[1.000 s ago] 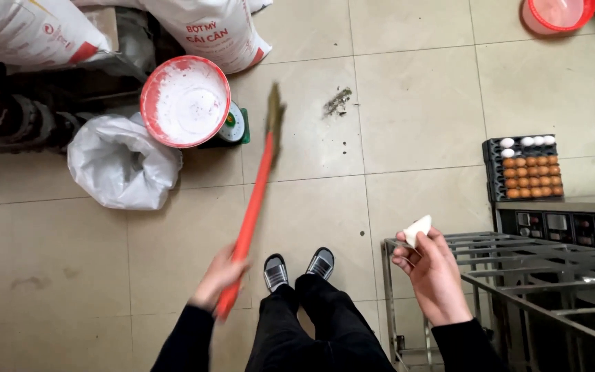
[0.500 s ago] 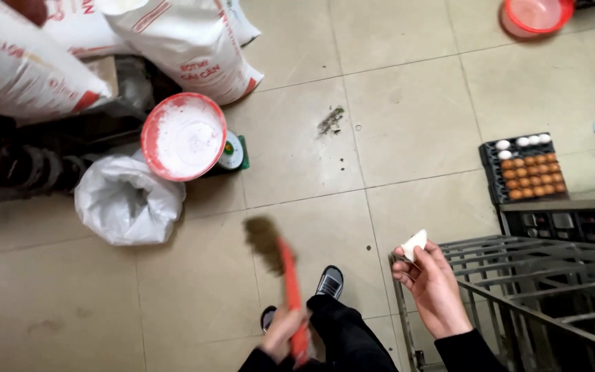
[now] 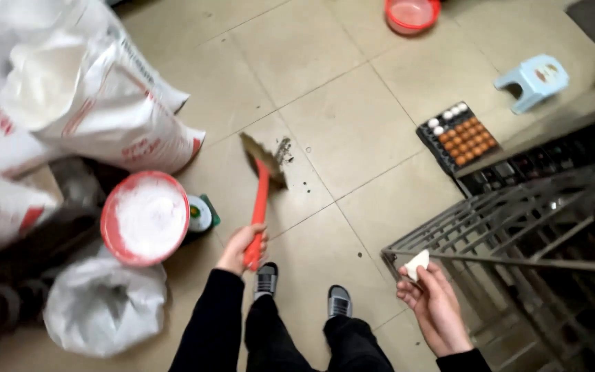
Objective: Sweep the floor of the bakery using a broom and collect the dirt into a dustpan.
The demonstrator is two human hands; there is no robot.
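Note:
My left hand [image 3: 242, 246] grips the red handle of a broom [image 3: 260, 200] whose brown bristles rest on the tiled floor beside a small pile of dirt [image 3: 285, 150]. My right hand [image 3: 435, 303] holds a small white scrap [image 3: 418, 264] between thumb and fingers, close to the corner of a grey metal rack [image 3: 518, 227]. My black shoes [image 3: 266, 281] stand just below the broom handle.
Large white sacks [image 3: 84, 103] lie at the left. A red basin of white powder [image 3: 146, 217] sits beside a small green tin [image 3: 201, 213] and a white plastic bag [image 3: 105, 310]. An egg tray [image 3: 459, 138], a blue stool [image 3: 535, 79] and a red bowl [image 3: 411, 14] lie farther off.
The broom, drawn back near my feet half a second ago, has swung forward again to the dirt pile. My view shifted left and forward. My right hand still holds the white scrap.

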